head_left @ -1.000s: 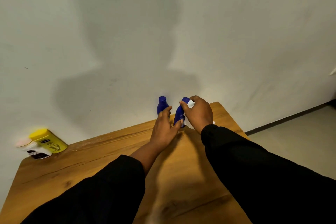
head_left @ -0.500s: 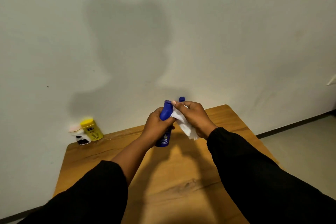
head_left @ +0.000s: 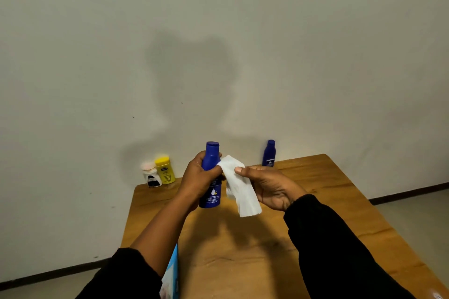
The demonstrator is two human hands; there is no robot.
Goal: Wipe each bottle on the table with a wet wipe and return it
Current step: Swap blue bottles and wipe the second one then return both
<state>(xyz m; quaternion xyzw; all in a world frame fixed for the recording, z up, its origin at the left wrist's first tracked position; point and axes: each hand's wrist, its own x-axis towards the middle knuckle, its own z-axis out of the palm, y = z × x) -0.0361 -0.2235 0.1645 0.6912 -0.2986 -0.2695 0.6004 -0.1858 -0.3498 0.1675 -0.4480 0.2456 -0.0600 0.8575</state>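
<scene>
Two small bottles stand at the back left corner of the wooden table point(head_left: 303, 206), against the wall: a white bottle point(head_left: 151, 175) with a pale cap and, just beside it, a yellow bottle point(head_left: 165, 169). Near the front edge a light blue packet point(head_left: 172, 274) shows partly behind the left sleeve. The left hand point(head_left: 198, 178) is wrapped around a blue bottle point(head_left: 211, 177), holding it upright above the table. A white wet wipe point(head_left: 239, 188) touches that bottle's side and hangs from the right hand point(head_left: 269, 187), pinched under its thumb. A second blue bottle point(head_left: 269, 153) stands at the back, by the wall.
</scene>
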